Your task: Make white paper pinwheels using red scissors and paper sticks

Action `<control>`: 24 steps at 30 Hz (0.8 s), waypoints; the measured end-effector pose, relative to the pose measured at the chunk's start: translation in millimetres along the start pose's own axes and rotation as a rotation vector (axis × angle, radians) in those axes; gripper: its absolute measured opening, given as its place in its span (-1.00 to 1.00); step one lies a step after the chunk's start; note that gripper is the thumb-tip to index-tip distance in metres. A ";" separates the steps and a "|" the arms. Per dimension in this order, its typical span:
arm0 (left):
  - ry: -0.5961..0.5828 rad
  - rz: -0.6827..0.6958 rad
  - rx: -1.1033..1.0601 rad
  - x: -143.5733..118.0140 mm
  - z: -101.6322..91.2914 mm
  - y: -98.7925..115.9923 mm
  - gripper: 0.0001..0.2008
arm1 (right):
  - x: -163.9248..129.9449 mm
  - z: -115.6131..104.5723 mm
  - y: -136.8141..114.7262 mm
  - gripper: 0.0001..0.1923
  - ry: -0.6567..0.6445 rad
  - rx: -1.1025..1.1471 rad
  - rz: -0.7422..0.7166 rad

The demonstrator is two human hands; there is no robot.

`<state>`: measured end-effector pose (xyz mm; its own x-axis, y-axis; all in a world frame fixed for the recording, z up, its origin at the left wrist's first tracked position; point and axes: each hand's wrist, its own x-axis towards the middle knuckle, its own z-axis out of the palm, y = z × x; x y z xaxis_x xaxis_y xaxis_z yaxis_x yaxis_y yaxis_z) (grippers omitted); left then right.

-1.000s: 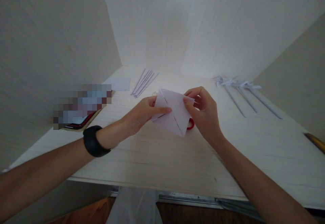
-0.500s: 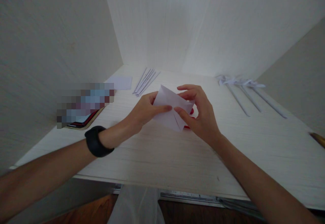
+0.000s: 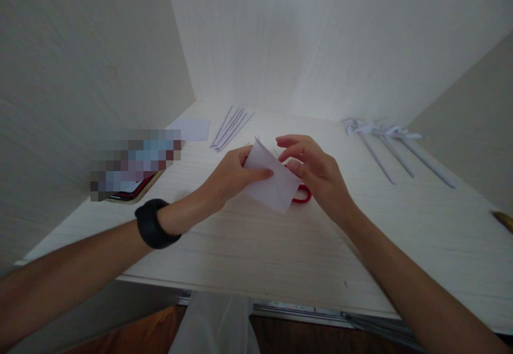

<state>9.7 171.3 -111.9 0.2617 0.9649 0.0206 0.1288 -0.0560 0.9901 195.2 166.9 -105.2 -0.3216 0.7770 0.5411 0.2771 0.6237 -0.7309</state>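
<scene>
Phone [image 3: 134,191] laid near left edge of desk [image 3: 256,247], partly blurred. Black wristband [image 3: 154,224] worn on left forearm. Small paper sheet [image 3: 194,129] and bundle of thin paper strips [image 3: 231,128] placed toward back left corner. Folded white paper [image 3: 271,183] held above desk middle, pinched by left hand [image 3: 230,175], thumb on top. Right hand [image 3: 320,175] kept just beside paper's right edge, fingers loosely curled; contact cannot be told. Red scissor handle [image 3: 301,194] seen under paper. Paper-flower stems [image 3: 390,148] laid toward back right corner.
</scene>
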 end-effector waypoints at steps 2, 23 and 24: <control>-0.001 0.029 0.047 0.6 -0.7 -1.3 -0.68 | 0.9 0.9 4.3 -0.78 -0.010 0.001 0.024; -0.053 0.137 0.062 -0.5 1.3 -1.0 -0.64 | 4.2 2.2 20.4 -0.84 0.104 -0.005 0.140; -0.048 0.136 0.061 -1.0 1.6 -0.4 -0.63 | 4.1 2.2 20.3 -0.85 0.106 -0.014 0.133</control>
<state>10.9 170.0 -112.6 0.3259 0.9341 0.1458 0.1467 -0.2023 0.9683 197.5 182.5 -118.7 -0.1844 0.8571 0.4810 0.3241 0.5151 -0.7935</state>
